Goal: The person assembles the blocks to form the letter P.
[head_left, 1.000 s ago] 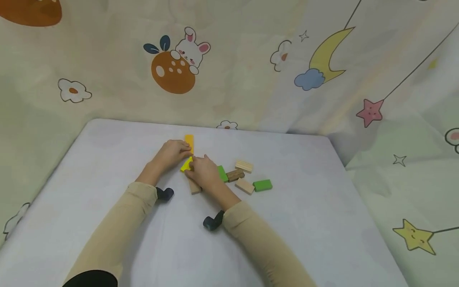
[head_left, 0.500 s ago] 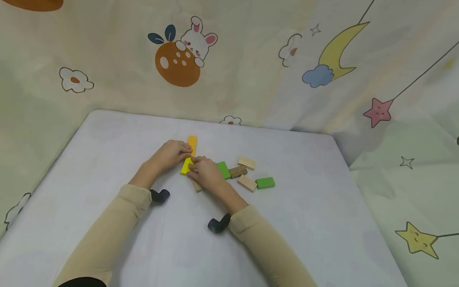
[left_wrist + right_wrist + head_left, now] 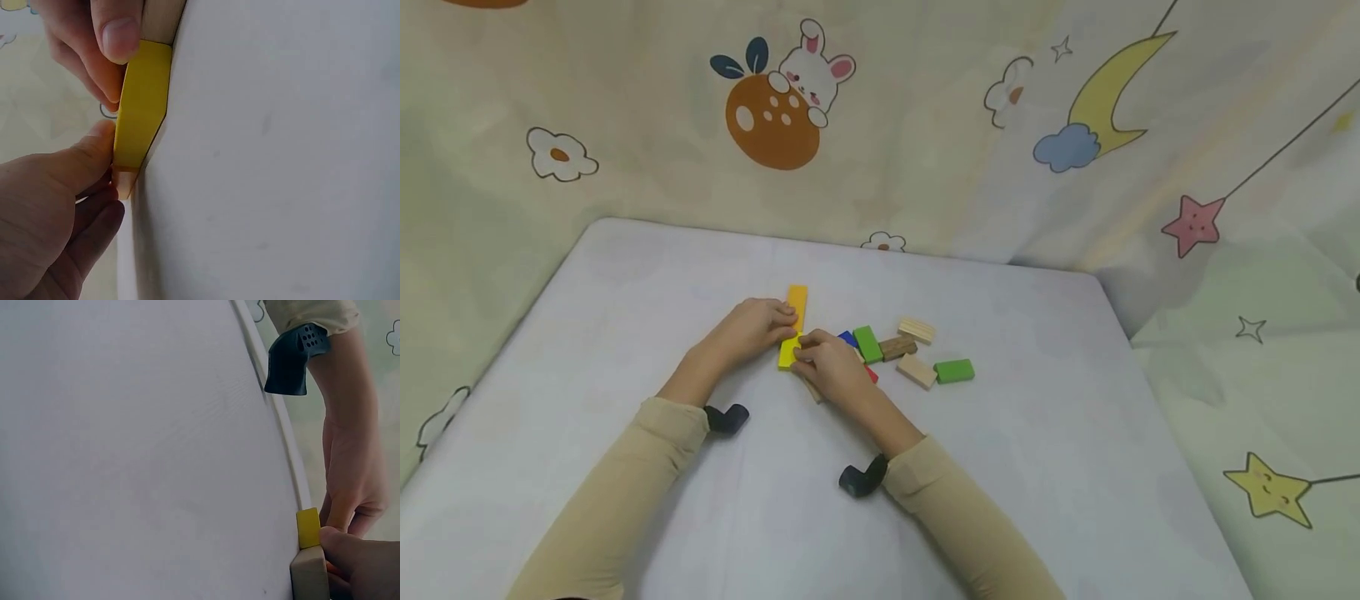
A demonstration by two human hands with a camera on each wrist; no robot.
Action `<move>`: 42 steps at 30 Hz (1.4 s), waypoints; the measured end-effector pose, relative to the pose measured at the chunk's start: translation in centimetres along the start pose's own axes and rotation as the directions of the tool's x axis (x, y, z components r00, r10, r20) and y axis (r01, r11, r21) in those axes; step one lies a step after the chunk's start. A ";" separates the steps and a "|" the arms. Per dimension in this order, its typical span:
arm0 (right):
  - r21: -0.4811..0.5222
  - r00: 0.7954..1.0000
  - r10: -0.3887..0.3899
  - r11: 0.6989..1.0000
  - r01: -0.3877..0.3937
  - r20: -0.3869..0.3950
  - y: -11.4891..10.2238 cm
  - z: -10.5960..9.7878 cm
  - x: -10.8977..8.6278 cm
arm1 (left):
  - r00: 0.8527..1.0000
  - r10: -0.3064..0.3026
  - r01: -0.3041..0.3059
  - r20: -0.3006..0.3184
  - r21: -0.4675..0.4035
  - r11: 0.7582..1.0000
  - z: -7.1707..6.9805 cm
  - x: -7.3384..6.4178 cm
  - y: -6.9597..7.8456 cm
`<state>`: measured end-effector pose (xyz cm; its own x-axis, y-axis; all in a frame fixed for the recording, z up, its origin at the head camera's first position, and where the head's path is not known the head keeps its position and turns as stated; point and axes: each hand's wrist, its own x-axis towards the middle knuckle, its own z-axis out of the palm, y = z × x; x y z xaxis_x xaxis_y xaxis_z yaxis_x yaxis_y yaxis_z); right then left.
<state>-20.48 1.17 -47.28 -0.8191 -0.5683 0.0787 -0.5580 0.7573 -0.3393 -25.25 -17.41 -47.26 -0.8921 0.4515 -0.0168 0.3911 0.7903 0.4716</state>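
An orange block (image 3: 798, 298) and a yellow block (image 3: 787, 355) lie end to end in a row on the white table, a plain wooden block (image 3: 812, 388) joining at the near end. My left hand (image 3: 747, 327) holds the orange block from the left, its thumb touching the yellow block (image 3: 139, 119) in the left wrist view. From the right, my right hand (image 3: 833, 367) pinches the yellow block between thumb and fingers, partly hiding the wooden block. In the right wrist view the wooden block (image 3: 309, 575) meets the yellow block (image 3: 308, 529).
Right of my right hand lie loose blocks: green ones (image 3: 867, 343) (image 3: 954, 371), a dark brown one (image 3: 898, 347), pale wooden ones (image 3: 917, 329) (image 3: 917, 371), and partly hidden blue (image 3: 847, 338) and red (image 3: 872, 374) ones. A patterned cloth (image 3: 925, 167) hangs behind the table.
The yellow block has turned from slanted to nearly in line with the orange one. My right hand has shifted slightly nearer, uncovering blue and red blocks. The head view has tilted.
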 end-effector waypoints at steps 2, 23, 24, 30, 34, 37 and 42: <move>0.012 1.000 0.010 1.000 -0.010 0.009 -0.2 0.0 -0.1 | 1.000 -0.015 0.015 0.003 -0.003 1.000 0.1 -0.3 0.2; 0.055 0.995 0.092 0.994 -0.090 -0.035 0.9 -0.6 -2.6 | 0.999 0.003 -0.002 -0.048 0.033 0.999 1.1 -2.7 2.2; 0.057 0.993 0.114 0.992 -0.112 -0.043 1.2 -0.8 -2.7 | 0.999 -0.001 0.003 -0.048 0.032 0.999 1.2 -2.9 2.3; 0.032 0.977 0.212 0.977 -0.211 -0.007 2.0 -1.5 -3.0 | 0.998 -0.063 0.063 -0.016 0.025 0.998 1.5 -3.9 3.0; 0.013 0.970 0.241 0.970 -0.242 0.023 1.9 -1.5 -2.9 | 0.997 -0.077 0.077 -0.005 0.022 0.997 1.8 -4.8 3.5; -0.018 0.965 0.260 0.965 -0.260 0.040 1.8 -1.6 -2.8 | 0.997 -0.071 0.071 -0.006 0.023 0.997 2.0 -5.6 3.9; -0.072 0.961 0.269 0.962 -0.264 0.059 1.5 -1.9 -2.4 | 0.998 -0.061 0.061 -0.009 0.026 0.998 2.1 -6.8 4.9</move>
<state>-19.57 4.31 -46.16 -0.9295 -0.3619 -0.0706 -0.3299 0.9018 -0.2793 -16.80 -15.74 -46.74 -0.9162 0.3988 -0.0380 0.3413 0.8269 0.4470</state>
